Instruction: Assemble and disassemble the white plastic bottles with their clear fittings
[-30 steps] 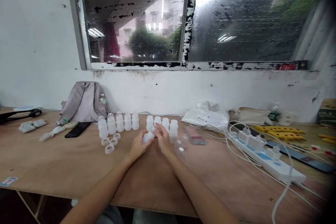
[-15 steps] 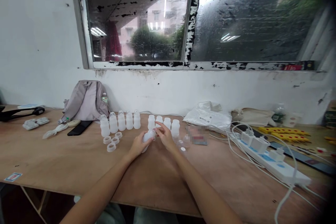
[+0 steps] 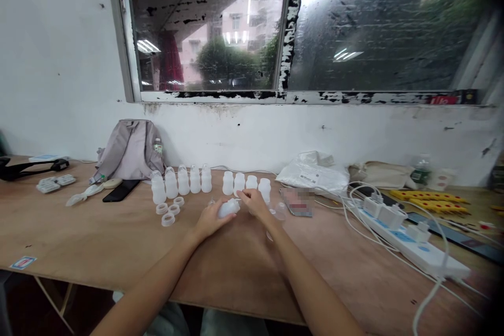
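You grip a tilted, frosted baby bottle (image 3: 227,209) in your left hand (image 3: 210,220), near of four upright bottles (image 3: 228,183); your right hand (image 3: 255,203) curls at its right, its grasp impossible to tell.

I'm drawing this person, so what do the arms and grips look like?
The left arm and right arm are bare where they show, slim and tapering. The left grip and right grip are ungloved; finer details are too small to tell.
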`<state>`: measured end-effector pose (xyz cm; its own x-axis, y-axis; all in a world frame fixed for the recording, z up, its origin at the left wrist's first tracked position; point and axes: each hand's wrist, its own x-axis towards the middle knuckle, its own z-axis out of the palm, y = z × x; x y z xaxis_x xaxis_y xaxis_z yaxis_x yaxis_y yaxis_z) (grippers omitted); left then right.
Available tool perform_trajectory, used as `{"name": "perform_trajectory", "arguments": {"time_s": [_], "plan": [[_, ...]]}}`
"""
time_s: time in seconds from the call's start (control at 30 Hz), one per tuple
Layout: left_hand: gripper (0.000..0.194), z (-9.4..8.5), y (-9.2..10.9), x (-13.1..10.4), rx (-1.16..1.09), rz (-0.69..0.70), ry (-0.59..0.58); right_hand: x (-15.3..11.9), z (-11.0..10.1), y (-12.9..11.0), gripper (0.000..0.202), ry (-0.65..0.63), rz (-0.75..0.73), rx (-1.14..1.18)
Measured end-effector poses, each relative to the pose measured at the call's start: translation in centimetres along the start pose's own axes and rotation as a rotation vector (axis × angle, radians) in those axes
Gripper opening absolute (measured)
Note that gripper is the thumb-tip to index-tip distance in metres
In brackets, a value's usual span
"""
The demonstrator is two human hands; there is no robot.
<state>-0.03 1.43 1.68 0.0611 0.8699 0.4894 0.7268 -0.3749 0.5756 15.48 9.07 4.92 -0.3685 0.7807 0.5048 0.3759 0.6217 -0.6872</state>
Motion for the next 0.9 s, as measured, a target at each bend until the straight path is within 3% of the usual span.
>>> {"name": "perform_trajectory", "arguments": {"time_s": [0.13,0.37,0.5,0.57,0.7,0.9], "plan": [[0.042,0.0,-0.1,0.0,0.001,-0.015,0.024,0.1,-0.6,-0.2,0.02,-0.065,-0.041,0.028],[0.041,0.0,0.1,0.1,-0.015,-0.009,0.002,-0.2,-0.3,-0.3,0.036,-0.019,-0.035,-0.108],[0.04,0.1,0.0,0.1,-0.03,-0.007,0.018,-0.3,-0.5,-0.5,0.027,-0.028,-0.015,-0.055],[0.04,0.1,-0.1,0.1,-0.039,-0.017,0.027,-0.4,-0.6,-0.6,0.02,-0.103,-0.001,0.095],[0.041,0.1,-0.4,0.2,-0.063,-0.027,0.037,-0.4,-0.5,-0.7,0.04,-0.311,0.025,0.323],[0.037,0.2,-0.4,0.2,-0.04,-0.003,0.024,-0.7,0.4,-0.9,0.019,-0.194,0.049,0.288]]}}
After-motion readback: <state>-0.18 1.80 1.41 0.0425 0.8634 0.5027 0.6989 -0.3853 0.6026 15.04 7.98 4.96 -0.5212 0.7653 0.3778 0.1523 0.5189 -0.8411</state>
